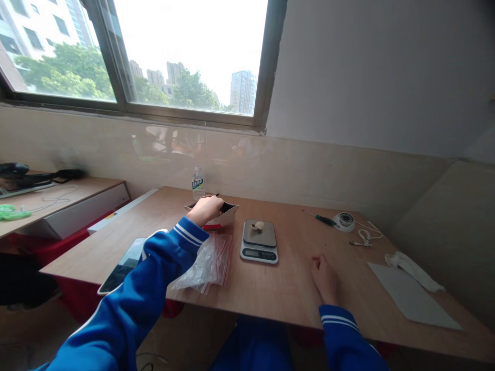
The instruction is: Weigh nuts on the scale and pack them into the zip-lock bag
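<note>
Daylight from a wide window (pixel 181 56) falls on a wooden counter (pixel 278 288) set against a tiled wall, with towers and trees outside. At the counter's far side sits a small open cardboard box (pixel 228 215), and the left hand (pixel 209 208) reaches into it; the fingers curl down over the rim, so whether its grip has closed on anything inside cannot be told, and the hand hides the box's contents. A blue sleeve with white stripes covers that arm and cuts across a dark tablet (pixel 124 265), only part of which shows. Just beside the sleeve lies a loose heap of clear zip bags (pixel 209 263) with red strips, nothing legible on them. A small kitchen scale (pixel 259 240) stands near the box, to its right, carrying a pale little object (pixel 258 225) too small to identify; its display cannot be read. The right hand (pixel 327 278) rests on the counter well apart from the scale, fingers loosely curled, its grip holding nothing visible. Farther back are a plastic bottle (pixel 198 183), a green-handled screwdriver (pixel 320 218), a round white device (pixel 345 221) with a cable, and at the right edge a grey sheet (pixel 410 299) with a white cloth (pixel 413 269). Another desk at left is cut off by the frame.
</note>
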Motion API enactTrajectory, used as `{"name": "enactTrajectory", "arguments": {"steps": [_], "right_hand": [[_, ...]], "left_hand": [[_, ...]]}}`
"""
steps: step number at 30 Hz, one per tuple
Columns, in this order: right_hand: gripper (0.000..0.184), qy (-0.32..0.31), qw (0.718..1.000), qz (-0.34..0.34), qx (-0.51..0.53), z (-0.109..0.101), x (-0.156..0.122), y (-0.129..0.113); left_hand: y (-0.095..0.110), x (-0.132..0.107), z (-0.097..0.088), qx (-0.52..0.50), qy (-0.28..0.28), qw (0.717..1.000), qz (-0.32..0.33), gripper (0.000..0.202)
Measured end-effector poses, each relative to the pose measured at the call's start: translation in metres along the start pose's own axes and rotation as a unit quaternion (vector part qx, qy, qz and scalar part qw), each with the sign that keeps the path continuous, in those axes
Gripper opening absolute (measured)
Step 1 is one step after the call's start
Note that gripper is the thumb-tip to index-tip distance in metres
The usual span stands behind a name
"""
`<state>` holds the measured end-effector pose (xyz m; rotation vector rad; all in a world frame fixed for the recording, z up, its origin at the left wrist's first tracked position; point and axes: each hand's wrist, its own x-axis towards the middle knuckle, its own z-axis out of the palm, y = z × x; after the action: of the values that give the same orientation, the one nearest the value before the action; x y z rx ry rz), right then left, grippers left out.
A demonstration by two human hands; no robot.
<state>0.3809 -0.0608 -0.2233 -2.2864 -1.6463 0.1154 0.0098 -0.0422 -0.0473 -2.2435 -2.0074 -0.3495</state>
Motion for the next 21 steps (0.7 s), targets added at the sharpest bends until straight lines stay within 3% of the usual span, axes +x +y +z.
{"name": "enactTrajectory", "arguments": {"steps": [3,10,16,21], "right_hand": [[0.028,-0.001,1.000,0.002,-0.004,-0.001,0.000,-0.001],[0.027,-0.010,1.000,0.006,-0.014,-0.002,0.000,-0.002],[0.028,-0.006,1.000,0.007,-0.004,0.000,0.001,0.000],[0.028,-0.005,1.000,-0.001,-0.001,0.000,0.000,0.001]], "left_hand": [[0.007,-0.006,-0.011,0.063,-0.016,0.998,0.016,0.019],[0.020,-0.011,-0.031,0.078,0.014,0.997,-0.009,0.021],[0.020,-0.012,-0.027,0.071,0.045,0.996,0.031,0.020],[0.026,-0.023,-0.018,0.107,0.115,0.988,0.000,0.022]]}}
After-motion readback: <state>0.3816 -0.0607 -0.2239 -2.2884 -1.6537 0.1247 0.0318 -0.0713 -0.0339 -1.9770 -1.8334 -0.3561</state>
